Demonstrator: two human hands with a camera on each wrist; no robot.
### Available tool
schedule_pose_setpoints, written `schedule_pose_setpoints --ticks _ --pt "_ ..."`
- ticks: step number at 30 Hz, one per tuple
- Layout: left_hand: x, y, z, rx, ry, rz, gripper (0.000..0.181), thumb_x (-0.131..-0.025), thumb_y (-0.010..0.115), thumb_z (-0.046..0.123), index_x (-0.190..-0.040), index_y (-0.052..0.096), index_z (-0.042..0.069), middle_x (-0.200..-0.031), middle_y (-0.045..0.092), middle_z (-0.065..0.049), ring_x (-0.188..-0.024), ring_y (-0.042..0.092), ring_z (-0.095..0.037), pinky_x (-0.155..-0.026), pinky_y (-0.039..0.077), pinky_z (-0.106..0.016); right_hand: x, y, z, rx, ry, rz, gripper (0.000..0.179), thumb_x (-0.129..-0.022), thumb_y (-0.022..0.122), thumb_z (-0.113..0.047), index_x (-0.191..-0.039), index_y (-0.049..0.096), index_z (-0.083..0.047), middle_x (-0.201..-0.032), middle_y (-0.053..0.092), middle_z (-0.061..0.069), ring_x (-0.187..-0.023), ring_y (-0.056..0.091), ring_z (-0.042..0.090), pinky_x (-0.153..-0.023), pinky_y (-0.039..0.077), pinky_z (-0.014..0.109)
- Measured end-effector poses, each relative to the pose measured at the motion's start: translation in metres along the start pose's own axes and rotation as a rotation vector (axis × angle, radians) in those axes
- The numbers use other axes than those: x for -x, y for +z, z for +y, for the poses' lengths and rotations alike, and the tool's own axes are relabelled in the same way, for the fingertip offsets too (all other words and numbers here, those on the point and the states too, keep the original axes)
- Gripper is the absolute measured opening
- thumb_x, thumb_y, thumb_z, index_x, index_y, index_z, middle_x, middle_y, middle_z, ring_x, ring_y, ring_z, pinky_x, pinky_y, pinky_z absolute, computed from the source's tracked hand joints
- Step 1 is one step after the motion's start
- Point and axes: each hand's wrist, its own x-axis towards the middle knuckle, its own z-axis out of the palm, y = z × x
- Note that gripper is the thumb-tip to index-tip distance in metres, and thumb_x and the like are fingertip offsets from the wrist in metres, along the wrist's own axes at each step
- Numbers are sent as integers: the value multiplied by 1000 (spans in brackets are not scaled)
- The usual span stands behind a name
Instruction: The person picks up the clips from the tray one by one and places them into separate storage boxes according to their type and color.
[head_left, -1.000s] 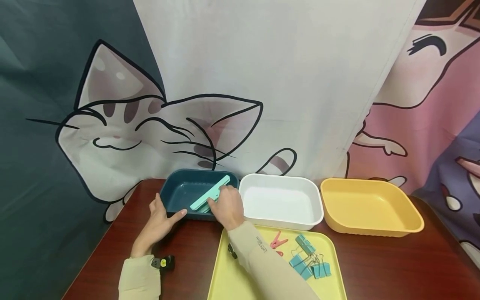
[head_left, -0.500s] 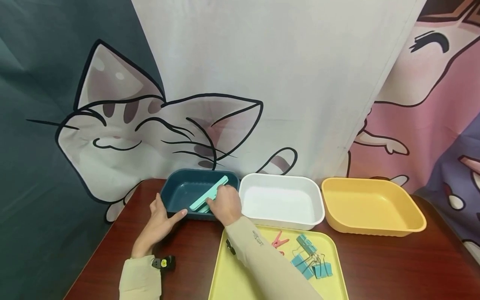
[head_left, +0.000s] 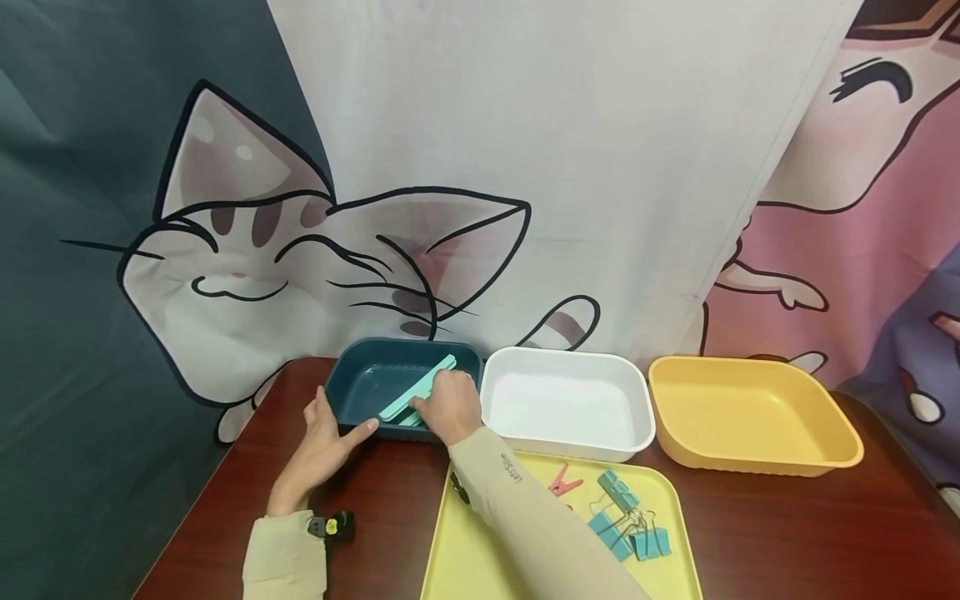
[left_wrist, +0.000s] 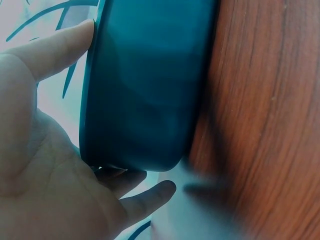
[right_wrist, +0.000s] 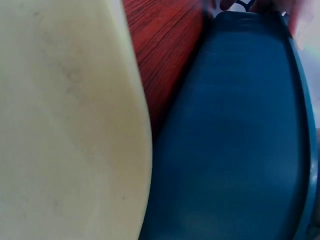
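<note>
My right hand (head_left: 453, 407) reaches into the dark blue tub (head_left: 367, 379) and grips a long mint-green bag clip (head_left: 417, 390). The clip lies slanted over the tub's right half, and more mint green shows just under it. My left hand (head_left: 322, 450) is at the tub's front left corner, thumb and fingers spread, with the thumb tip at the front rim. In the left wrist view the thumb meets the rim of the tub and other fingers lie by its end wall. The right wrist view shows the tub's outer wall (right_wrist: 235, 125); the right hand is out of that view.
A white tub (head_left: 566, 400) and a yellow tub (head_left: 750, 412) stand to the right in a row. In front, a yellow tray (head_left: 480, 567) bears a pink clothespin (head_left: 562, 481) and several teal binder clips (head_left: 618, 490). A printed curtain (head_left: 600, 167) hangs behind the table (head_left: 787, 533).
My right hand and the bag clip have shifted slightly left and down in the tub. The left hand stays at the corner. The head view has turned a little.
</note>
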Motion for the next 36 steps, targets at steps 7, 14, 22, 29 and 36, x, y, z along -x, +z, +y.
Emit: schedule_pose_setpoints --ticks 7,14,22,29,36 --pt "0 1 0 -1 0 7 122 -94 65 50 -151 -28 -3 -157 -15 -32 -141 15 -53 -111 20 -69 -4 2 -1 -3 -1 -25 50 -79 86 -36 -49 52 -14 -47 48 -2 -50 51 14 -46 40 27" --pt "0 2 0 5 6 12 120 -94 66 47 -151 -27 -4 -158 -15 -31 -142 13 -52 -112 18 -69 -7 6 -2 35 -5 -39 48 -77 87 -39 -53 55 -14 -52 54 0 -55 57 17 -53 48 31" --pt "1 1 0 -19 30 8 120 -95 64 50 -152 -26 -4 -159 -13 -31 -143 14 -52 -112 22 -68 -10 10 -5 30 41 -86 44 -74 89 -44 -66 68 -6 -64 65 6 -61 64 20 -55 53 33" --pt "1 0 0 -22 34 14 120 -95 64 50 -152 -26 -3 -159 -13 -31 -143 15 -51 -111 23 -69 -14 12 -5 41 26 -84 42 -73 90 -43 -71 73 -5 -66 67 5 -61 63 19 -56 54 34" --pt "2 0 0 -10 19 9 121 -94 64 51 -152 -27 -2 -159 -14 -30 -143 14 -51 -111 23 -70 -15 14 -7 38 12 -104 40 -71 91 -41 -73 74 -5 -63 66 4 -59 63 17 -54 54 34"
